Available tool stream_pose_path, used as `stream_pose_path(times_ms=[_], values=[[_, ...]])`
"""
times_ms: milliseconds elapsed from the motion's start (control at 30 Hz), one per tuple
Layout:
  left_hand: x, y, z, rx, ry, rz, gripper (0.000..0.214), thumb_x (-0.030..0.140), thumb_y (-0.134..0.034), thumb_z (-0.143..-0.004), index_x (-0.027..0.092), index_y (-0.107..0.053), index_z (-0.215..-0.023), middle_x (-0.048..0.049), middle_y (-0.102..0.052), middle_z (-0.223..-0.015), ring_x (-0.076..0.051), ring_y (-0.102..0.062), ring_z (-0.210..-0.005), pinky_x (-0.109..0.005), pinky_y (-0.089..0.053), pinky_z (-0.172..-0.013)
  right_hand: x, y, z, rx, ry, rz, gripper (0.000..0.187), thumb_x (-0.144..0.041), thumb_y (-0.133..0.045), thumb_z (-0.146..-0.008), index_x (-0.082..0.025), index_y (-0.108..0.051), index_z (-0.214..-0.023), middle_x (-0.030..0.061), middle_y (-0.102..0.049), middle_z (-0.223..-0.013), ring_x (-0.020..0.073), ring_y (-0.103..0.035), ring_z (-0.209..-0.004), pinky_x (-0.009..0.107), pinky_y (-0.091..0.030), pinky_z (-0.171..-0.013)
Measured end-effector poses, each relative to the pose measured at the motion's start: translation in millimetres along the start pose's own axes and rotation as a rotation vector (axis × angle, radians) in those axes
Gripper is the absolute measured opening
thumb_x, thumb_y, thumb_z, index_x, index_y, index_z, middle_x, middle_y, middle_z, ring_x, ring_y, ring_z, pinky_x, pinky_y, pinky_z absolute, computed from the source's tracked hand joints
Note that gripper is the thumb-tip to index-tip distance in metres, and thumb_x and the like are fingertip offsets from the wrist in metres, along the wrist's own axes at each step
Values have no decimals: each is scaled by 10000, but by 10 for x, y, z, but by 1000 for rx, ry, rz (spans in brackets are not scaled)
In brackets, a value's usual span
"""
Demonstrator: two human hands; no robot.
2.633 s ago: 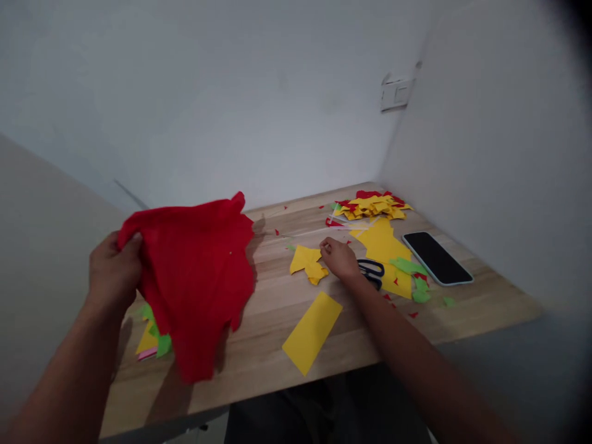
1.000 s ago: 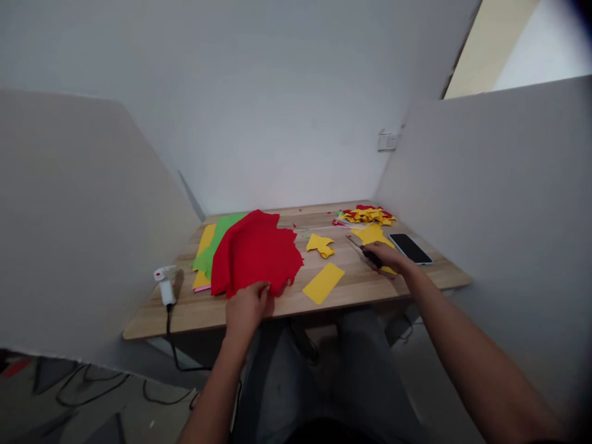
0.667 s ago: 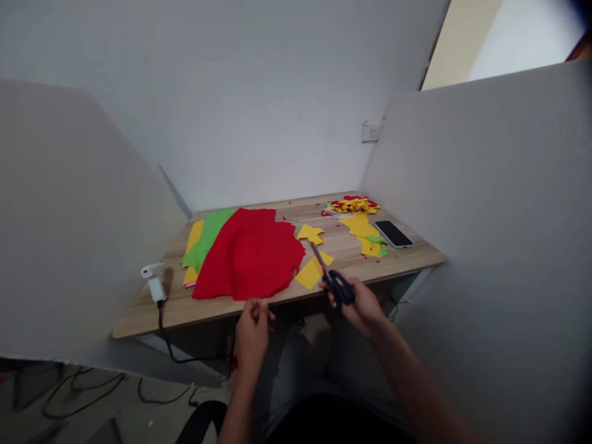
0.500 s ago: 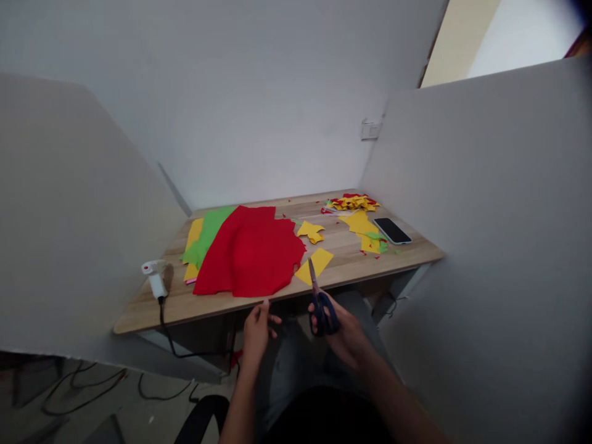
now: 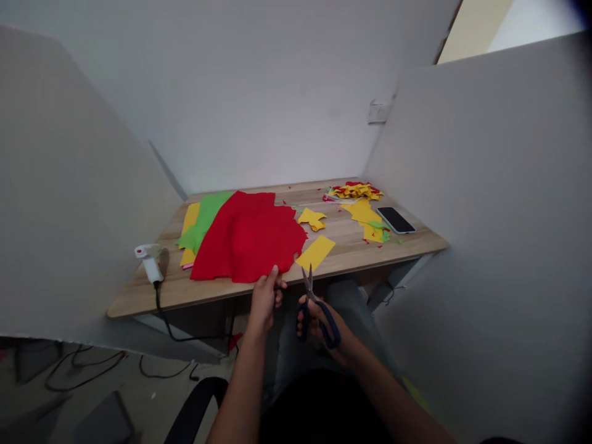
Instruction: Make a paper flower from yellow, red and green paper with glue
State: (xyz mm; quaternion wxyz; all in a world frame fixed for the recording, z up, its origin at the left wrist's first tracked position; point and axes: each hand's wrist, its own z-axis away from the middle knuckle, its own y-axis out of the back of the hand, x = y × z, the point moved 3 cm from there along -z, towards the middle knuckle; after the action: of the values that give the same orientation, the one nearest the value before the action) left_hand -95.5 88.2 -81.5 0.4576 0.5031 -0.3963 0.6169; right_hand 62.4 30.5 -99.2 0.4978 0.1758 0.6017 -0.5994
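Note:
My right hand grips a pair of scissors with dark blue handles. Their blades are parted and point away from me, just short of the table edge. At that edge my left hand is closed, its thumb on the near rim of a large red sheet and its other fingers curled below. The sheet looks like felt or soft paper; its right side is cut unevenly. Just beyond the scissor tips lies a yellow rectangle. Behind it is a cut yellow scrap.
Green and yellow sheets lie under the red one. A pile of red and yellow pieces sits at the back right, near yellow offcuts and a phone. A white corded device stands at left. Grey partitions flank the table.
My left hand has moved forward onto the red sheet's near edge. In my right hand the scissors have gone from closed to spread blades. The view has tilted slightly downward.

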Motion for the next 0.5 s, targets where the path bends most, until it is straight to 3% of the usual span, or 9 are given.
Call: stream_pose_path(times_ms=[100,200,333,500], values=[[10,-83,-96,3,-5,-53,577,718,-495,-796,194,-496,-553,66,-358,-409,-64,-287,-350,-210,-213,-402,6,1,-50,27,-33,138,517,-610,-782,-729,-208,-607,-1004,-18,-639,-774,135,-623,-665,270,-493,-641],[1,-125,-147,16,-15,-131,567,690,-500,-796,205,-483,-502,58,-338,-398,-83,-303,-373,-232,-239,-437,39,18,-129,40,-77,209,568,-668,-786,-674,-213,-603,-961,-33,-615,-742,128,-601,-632,264,-481,-606],[-65,-99,-134,57,-6,-264,509,630,-501,-819,216,-508,-523,17,-432,-440,-140,-412,-445,-271,-300,-507,73,-20,-218,3,-117,280,529,-644,-783,-694,-206,-601,-930,-27,-599,-742,140,-584,-663,284,-477,-650],[-141,-15,-54,88,-5,-482,380,479,-511,-867,236,-535,-575,-38,-562,-594,-212,-538,-629,-307,-337,-602,59,-103,-282,13,-38,347,409,-543,-760,-775,-201,-627,-955,12,-637,-878,191,-582,-842,324,-455,-807]])
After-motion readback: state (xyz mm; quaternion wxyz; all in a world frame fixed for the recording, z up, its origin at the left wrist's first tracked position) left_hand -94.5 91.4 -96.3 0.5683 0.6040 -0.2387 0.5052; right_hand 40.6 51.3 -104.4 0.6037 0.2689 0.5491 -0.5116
